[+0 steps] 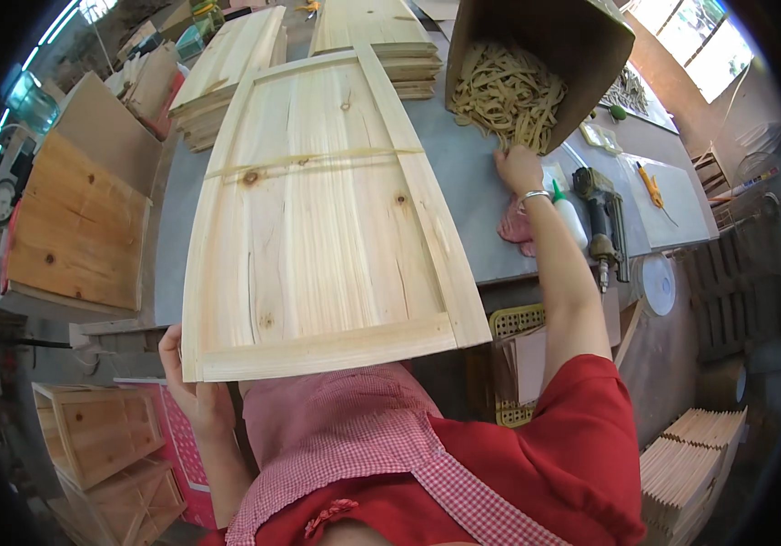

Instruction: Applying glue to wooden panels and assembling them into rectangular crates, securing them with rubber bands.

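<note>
A pale framed wooden panel point(327, 246) lies slanted on the grey table, its near end jutting past the edge towards me. A tan band point(317, 162) is stretched across its middle. My left hand point(197, 387) grips the panel's near left corner, with some fingers along the side. My right hand point(519, 170) is at the mouth of a tipped cardboard box point(590, 64), against a heap of tan bands point(513, 91) spilling out. Its fingers are curled and partly hidden, so what they pinch cannot be made out.
Right of my right arm lie a pink cloth point(516, 226), a white bottle with green nozzle point(569, 215), an air nail gun point(601, 214) and a yellow-handled screwdriver point(651, 185). Stacked panels point(381, 45) stand at the back. A brown board point(76, 227) leans at left.
</note>
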Tool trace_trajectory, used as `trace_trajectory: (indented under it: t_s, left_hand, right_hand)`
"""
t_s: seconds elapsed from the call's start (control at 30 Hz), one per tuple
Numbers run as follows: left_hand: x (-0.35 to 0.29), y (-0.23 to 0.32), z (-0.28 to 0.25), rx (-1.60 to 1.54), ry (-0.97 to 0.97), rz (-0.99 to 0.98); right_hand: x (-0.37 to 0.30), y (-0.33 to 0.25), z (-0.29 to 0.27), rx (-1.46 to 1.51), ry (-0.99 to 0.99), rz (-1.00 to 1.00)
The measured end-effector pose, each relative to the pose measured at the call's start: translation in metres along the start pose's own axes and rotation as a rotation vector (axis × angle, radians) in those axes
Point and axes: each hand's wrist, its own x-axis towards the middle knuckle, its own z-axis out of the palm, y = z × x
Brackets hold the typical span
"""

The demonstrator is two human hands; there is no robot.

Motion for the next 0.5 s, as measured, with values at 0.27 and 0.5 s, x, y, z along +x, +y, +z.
trace_trajectory:
  t_s: [0.27, 0.5]
  left_hand:
    - [0.0, 0.008, 0.016, -0.052, 0.088, -0.028]
    - [-0.002, 0.008, 0.011, -0.097, -0.01, -0.017]
  right_hand:
    - [0.05, -0.015, 0.001, 0.247, 0.025, -0.125]
    - [0.056, -0.031, -0.037, 0.428, 0.188, -0.204]
